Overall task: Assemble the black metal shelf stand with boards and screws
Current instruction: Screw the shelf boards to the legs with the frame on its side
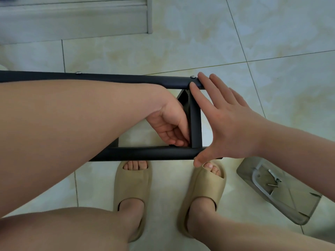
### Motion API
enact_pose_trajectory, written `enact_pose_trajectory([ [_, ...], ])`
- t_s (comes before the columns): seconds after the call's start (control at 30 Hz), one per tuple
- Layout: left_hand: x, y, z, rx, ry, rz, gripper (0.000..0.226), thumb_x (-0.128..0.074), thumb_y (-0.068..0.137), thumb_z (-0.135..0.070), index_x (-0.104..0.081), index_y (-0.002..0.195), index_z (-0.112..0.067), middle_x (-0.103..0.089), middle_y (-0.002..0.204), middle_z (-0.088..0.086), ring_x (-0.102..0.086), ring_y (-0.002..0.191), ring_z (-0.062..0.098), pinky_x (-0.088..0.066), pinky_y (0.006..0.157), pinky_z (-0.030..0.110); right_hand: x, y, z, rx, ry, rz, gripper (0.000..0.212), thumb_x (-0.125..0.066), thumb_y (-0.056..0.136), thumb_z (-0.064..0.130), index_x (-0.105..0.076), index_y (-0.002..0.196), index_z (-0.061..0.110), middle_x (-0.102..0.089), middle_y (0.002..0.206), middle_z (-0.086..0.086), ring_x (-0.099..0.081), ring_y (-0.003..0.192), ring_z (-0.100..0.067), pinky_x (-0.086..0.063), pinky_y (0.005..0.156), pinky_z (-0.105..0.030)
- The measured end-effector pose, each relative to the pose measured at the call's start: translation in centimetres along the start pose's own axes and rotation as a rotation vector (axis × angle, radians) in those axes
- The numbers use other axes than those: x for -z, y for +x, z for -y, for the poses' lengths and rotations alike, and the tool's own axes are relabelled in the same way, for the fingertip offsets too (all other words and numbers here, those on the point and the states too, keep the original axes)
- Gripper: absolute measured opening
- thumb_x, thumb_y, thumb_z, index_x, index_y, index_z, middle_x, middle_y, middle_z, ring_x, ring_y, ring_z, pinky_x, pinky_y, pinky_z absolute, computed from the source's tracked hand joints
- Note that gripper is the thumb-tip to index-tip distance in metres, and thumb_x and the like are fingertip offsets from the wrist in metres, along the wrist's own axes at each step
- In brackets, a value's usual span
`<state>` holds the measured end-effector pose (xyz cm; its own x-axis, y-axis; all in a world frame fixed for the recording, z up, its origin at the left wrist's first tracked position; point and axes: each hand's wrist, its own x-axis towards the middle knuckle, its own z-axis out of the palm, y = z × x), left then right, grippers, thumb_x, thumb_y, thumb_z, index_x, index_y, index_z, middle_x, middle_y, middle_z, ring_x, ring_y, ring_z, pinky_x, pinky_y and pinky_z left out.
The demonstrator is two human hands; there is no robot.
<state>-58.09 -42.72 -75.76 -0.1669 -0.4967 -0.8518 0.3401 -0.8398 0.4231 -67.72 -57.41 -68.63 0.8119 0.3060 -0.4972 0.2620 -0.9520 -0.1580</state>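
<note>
while one black frame with two screws sits at 12 o'clock of our two slippers, our right hand spans its tube ends with straight fingers; left hand fingers curl at the cross-tube joint, grip unclear.
</note>
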Motion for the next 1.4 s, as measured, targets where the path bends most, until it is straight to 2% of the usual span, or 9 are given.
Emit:
enact_pose_trajectory([
  [0.47,0.29,-0.04,-0.35,0.028,-0.055,0.019,0.016,-0.058,0.094,-0.006,-0.072,0.087,-0.009,-0.070,0.079,0.004,-0.066,0.064,0.009,-0.055,0.062,0.018,0.03,0.40,-0.22,0.012,0.010,0.004,0.161,-0.049,0.034,0.102,0.029,0.153,0.027,0.035,0.161,0.004,0.030,0.150,-0.021,-0.001,0.125,-0.051],
  [0.9,0.26,-0.22,0.08,0.018,-0.100,-0.010,0.014,-0.059,0.094,-0.006,-0.071,0.088,-0.008,-0.069,0.076,0.005,-0.065,0.061,0.010,-0.057,0.062,0.020,0.34,0.61,-0.28,-0.001,0.020,0.024,0.162,-0.051,0.033,0.101,0.031,0.152,0.029,0.038,0.160,0.004,0.033,0.148,-0.019,0.005,0.124,-0.049],
  [1.1,0.22,-0.19,0.03,0.012,-0.099,-0.017,0.022,-0.058,0.093,-0.002,-0.074,0.080,-0.008,-0.069,0.072,0.005,-0.065,0.059,0.009,-0.056,0.061,0.019,0.30,0.65,-0.28,-0.002,0.021,0.025,0.162,-0.054,0.034,0.101,0.032,0.152,0.030,0.039,0.159,0.005,0.035,0.148,-0.018,0.008,0.122,-0.047],
  [1.17,0.26,-0.27,0.00,0.006,-0.104,-0.016,0.023,-0.058,0.091,0.000,-0.075,0.078,-0.008,-0.069,0.074,0.006,-0.066,0.061,0.010,-0.057,0.063,0.021,0.26,0.64,-0.30,-0.002,0.020,0.025,0.162,-0.055,0.034,0.100,0.032,0.151,0.030,0.039,0.159,0.005,0.035,0.147,-0.018,0.008,0.122,-0.047],
  [1.27,0.23,-0.44,-0.01,-0.005,-0.118,-0.010,0.016,-0.059,0.089,0.001,-0.073,0.087,-0.007,-0.069,0.083,0.008,-0.067,0.069,0.013,-0.058,0.071,0.024,0.26,0.65,-0.31,-0.004,0.021,0.024,0.162,-0.056,0.035,0.100,0.032,0.151,0.030,0.039,0.159,0.005,0.035,0.147,-0.018,0.009,0.122,-0.047],
  [1.4,0.07,-0.58,0.09,0.018,-0.106,0.033,0.011,-0.062,0.087,-0.010,-0.072,0.093,-0.010,-0.070,0.088,0.004,-0.067,0.076,0.013,-0.056,0.079,0.027,0.31,0.68,-0.28,-0.001,0.016,0.025,0.161,-0.053,0.034,0.100,0.032,0.151,0.030,0.039,0.159,0.005,0.034,0.148,-0.019,0.009,0.122,-0.049],
])
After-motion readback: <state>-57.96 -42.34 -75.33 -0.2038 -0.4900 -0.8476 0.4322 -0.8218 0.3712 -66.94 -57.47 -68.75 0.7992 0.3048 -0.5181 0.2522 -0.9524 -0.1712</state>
